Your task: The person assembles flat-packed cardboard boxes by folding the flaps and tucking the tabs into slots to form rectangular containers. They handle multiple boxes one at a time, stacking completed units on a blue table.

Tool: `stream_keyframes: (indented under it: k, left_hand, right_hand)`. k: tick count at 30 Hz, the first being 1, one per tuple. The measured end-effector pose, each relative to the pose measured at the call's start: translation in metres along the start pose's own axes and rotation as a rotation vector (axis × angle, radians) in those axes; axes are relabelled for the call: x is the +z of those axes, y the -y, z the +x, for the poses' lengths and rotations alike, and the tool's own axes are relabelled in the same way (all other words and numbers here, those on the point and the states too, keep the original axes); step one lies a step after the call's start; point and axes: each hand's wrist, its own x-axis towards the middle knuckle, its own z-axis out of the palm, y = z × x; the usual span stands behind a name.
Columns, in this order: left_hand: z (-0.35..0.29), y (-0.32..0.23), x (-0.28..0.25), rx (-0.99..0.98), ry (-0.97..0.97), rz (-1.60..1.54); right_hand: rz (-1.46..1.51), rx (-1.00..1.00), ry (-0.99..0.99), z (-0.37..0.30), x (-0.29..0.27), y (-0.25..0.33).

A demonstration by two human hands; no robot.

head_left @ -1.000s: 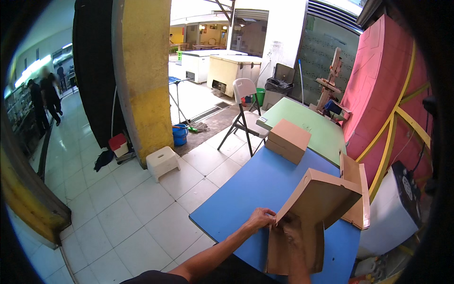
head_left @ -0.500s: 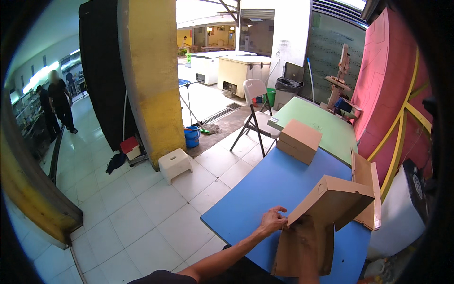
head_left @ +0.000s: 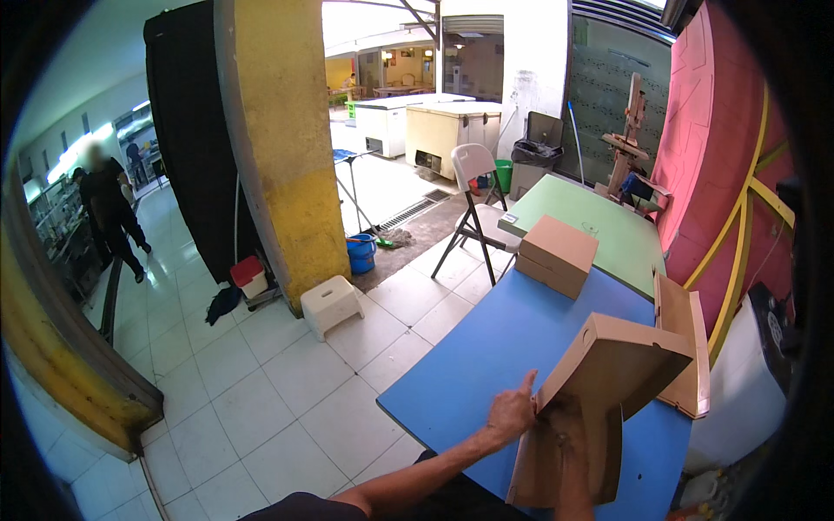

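Observation:
A brown cardboard box stands partly folded on the blue table, its lid panel raised and its inside turned to me. At the box's left edge is my left hand, one finger pointing up and the others closed on the cardboard. My right hand reaches inside, in shade, with its fingers closed at the same left corner. The exact grip of those fingers is partly hidden.
Closed cardboard boxes are stacked where the blue table meets a green table. Another open box lies at the right edge. A folding chair and white stool stand left. People walk far left.
The view has shifted slightly. My left hand has turned so that one finger points up, and my right hand has moved up toward the box's left corner. A person at far left has come closer.

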Motion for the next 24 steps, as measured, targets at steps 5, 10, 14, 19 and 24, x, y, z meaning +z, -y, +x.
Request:
stream_keyframes:
  k: [5,10,14,19,24]
  left_hand:
    - [-0.021,-0.03,-0.004,-0.028,0.203,0.087]
    - [-0.013,-0.009,-0.009,0.026,0.185,-0.03]
    - [-0.005,0.005,-0.012,0.148,0.029,-0.061]
    - [0.02,0.008,-0.003,0.224,0.111,-0.215]
    - [0.045,0.021,-0.001,0.251,0.055,-0.146]
  right_hand:
    - [-0.072,-0.126,-0.058,0.0,0.01,-0.007]
    - [-0.547,-0.374,-0.056,-0.023,-0.002,0.001]
    - [-0.634,0.006,-0.448,-0.068,-0.054,0.023]
    - [-0.354,-0.059,-0.748,-0.079,-0.119,0.044]
    - [-0.53,-0.252,-0.506,-0.055,-0.139,0.05]
